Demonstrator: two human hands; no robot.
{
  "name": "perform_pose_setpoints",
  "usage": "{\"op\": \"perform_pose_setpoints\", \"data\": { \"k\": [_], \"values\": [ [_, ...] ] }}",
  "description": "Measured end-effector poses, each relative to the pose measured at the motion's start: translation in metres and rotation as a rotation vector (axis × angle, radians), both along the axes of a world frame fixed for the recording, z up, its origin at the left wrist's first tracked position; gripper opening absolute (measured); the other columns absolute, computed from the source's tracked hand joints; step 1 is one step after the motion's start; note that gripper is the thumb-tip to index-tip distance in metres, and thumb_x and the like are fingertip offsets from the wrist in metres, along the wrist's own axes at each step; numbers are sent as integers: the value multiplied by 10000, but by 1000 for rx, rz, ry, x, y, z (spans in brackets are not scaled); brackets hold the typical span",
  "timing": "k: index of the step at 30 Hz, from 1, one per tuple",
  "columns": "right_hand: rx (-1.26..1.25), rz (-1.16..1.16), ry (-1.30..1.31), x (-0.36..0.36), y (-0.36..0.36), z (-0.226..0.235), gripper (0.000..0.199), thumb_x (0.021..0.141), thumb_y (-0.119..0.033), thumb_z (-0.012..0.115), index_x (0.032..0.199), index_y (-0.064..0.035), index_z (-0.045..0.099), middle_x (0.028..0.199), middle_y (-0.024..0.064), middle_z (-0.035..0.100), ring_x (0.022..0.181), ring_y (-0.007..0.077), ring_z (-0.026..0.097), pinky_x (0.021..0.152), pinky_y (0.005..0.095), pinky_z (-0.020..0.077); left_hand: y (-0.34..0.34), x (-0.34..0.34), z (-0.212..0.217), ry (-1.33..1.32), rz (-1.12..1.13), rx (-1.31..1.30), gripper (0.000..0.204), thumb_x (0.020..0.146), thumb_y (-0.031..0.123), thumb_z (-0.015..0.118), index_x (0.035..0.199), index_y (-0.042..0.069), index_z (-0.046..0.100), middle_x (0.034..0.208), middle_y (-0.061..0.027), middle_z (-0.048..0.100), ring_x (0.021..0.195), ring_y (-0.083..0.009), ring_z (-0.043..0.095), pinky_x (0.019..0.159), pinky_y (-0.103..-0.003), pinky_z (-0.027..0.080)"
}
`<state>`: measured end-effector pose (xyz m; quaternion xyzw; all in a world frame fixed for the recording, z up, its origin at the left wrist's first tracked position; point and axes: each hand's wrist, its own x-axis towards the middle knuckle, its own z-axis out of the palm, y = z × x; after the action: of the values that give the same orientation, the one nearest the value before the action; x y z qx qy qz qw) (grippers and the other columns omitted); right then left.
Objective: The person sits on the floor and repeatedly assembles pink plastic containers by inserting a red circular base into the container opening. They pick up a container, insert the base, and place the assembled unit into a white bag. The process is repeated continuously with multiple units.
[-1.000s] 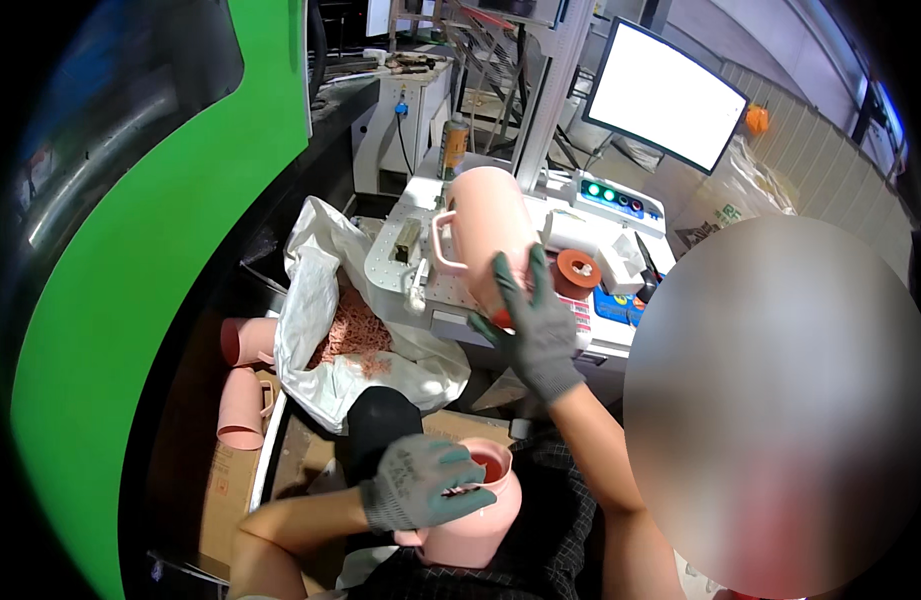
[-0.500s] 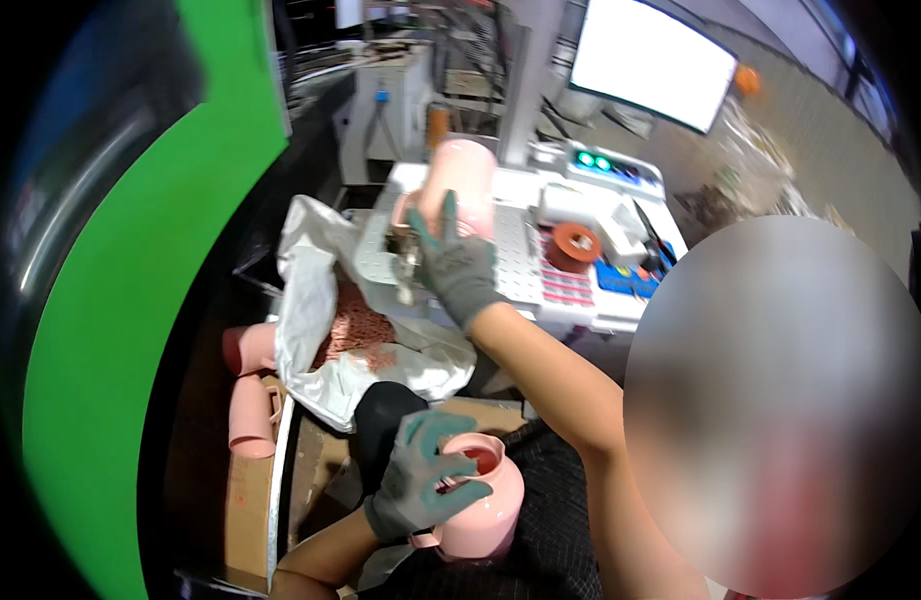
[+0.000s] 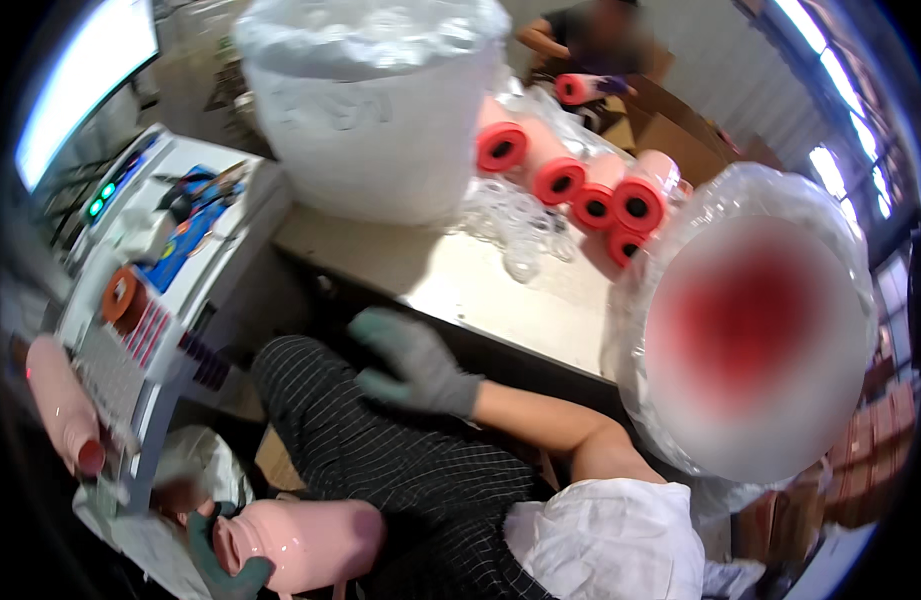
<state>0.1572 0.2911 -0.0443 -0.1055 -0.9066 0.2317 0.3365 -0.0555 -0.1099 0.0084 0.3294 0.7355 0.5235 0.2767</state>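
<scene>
Meanwhile left hand grips pink jug by rim; right hand half-open, empty, over lap.

The right hand has left the machine's pink cone, now empty.

Two gloved hands: one open at centre, one at seven o'clock on a pink tube. Another pink tube at nine. Five red-ended rolls on the bench at one. One white bucket at twelve.
</scene>
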Motion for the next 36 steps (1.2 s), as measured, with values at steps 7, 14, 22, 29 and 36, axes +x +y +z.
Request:
{"op": "perform_pose_setpoints", "data": {
  "k": [7, 14, 22, 29, 36],
  "values": [
    [301, -1374, -16, 333, 143, 49, 298, 1007, -138, 590, 1296, -63, 585, 1155, 201, 687, 1038, 371, 684, 952, 447, 540, 34, -42, -53, 396, -328, 332, 438, 864, 335, 757, 1184, 38, 719, 1263, -218, 647, 1143, -416, 606, 1006, -556, 484],
    [-45, -1562, -1008, 458, 110, -37, 297, 985, -332, 592, 1230, -167, 627, 1180, 201, 671, 1068, 391, 693, 874, 533, 544, 82, 8, 9, -144, -24, -57, 779, 776, 202, 666, 1493, -38, 476, 1491, -129, 512, 1386, -277, 478, 1193, -435, 347],
    [422, -1195, -421, 345, 132, 56, 217, 975, -175, 633, 1149, -69, 710, 1073, 182, 714, 1014, 368, 683, 848, 447, 563, 24, -83, -19, 319, 534, 171, 485, 1041, 246, 603, 1446, -13, 541, 1365, -114, 607, 1244, -208, 584, 1106, -331, 441],
    [-1718, 65, 521, 68, 2, 9, 303, 1073, -267, 606, 1269, -39, 634, 1233, 69, 669, 1149, 183, 642, 1040, 353, 535, -11, -38, -138, -463, 725, 798, 416, 1121, 339, 486, 1393, 34, 567, 1360, -78, 637, 1209, -200, 630, 1041, -341, 521],
    [-271, -195, 131, -4, -25, -77, 306, 919, -31, 671, 1223, -6, 682, 1109, 153, 642, 1004, 297, 605, 899, 408, 499, 20, 27, -123, -699, 960, 738, 525, 1130, 389, 417, 1463, 5, 550, 1357, -98, 675, 1174, -205, 666, 1022, -315, 525]
  ]
}}
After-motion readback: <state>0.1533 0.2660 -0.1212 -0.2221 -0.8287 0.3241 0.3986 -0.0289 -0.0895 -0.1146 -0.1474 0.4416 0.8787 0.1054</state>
